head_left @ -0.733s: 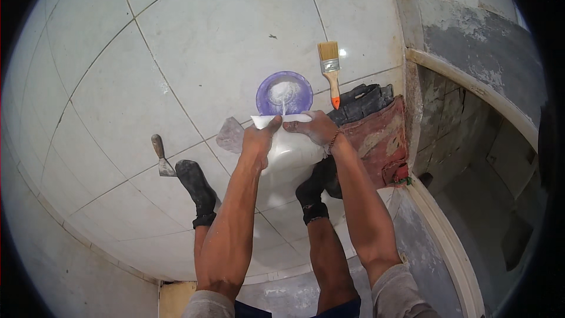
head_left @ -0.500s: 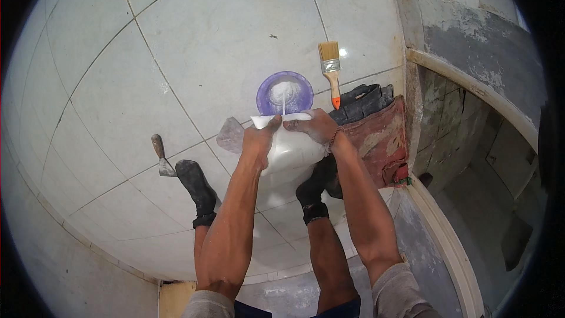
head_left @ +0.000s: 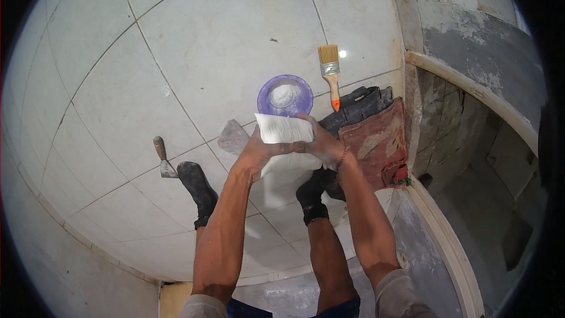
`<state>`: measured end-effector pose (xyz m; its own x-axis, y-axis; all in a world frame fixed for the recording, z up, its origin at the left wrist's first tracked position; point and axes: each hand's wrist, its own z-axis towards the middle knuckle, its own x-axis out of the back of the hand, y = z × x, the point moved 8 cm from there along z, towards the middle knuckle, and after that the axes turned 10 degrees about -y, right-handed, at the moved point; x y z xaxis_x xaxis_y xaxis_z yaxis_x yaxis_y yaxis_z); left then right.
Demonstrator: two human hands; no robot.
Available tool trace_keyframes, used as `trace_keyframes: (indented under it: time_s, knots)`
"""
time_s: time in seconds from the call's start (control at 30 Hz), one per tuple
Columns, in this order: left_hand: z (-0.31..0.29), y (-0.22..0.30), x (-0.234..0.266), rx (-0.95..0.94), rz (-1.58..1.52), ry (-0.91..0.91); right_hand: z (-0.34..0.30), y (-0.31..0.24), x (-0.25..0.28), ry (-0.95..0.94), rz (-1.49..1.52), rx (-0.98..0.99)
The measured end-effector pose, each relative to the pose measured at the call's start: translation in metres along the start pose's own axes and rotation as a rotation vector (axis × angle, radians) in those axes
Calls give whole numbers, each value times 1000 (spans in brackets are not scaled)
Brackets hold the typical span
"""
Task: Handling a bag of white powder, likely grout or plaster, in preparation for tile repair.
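Note:
Between my two hands is a white bag (head_left: pixel 286 129), its upper part standing up toward the bowl. My left hand (head_left: pixel 254 154) grips its left side, and my right hand (head_left: pixel 322 141) grips the right side, with thumbs across the front. Just beyond the bag, a purple bowl (head_left: pixel 263 95) rests on the tiled floor with a heap of white powder (head_left: pixel 285 95) in it. No powder stream shows between bag and bowl. The bag's mouth is hard to make out.
A paintbrush (head_left: pixel 331 76) lies right of the bowl, near a black and red tool bag (head_left: pixel 371 132). A putty knife (head_left: pixel 163 156) lies at left, beside my foot. Left of my hands sits a greyish lump (head_left: pixel 232 136). A raised ledge (head_left: pixel 471 91) borders the right.
The thin stream of powder falling into the bowl has stopped. The bag has been tipped back upright, and my hands have shifted lower around its sides.

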<state>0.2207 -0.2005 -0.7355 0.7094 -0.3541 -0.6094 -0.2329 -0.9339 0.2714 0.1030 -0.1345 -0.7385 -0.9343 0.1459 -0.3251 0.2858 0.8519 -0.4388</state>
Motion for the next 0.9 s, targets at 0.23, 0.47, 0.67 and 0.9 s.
trace_keyframes:
  time_s: [0.23,0.47,0.67,0.9]
  knots:
    - [1,0,-2,35,-76,21,9,3,9,83,-103,29]
    - [5,-3,2,40,-107,61,8,-6,17,139,-256,28]
    - [7,-10,8,25,-97,86,12,-8,20,76,-316,-14]
    - [2,-12,6,44,-45,46,14,-8,13,-50,-168,22]
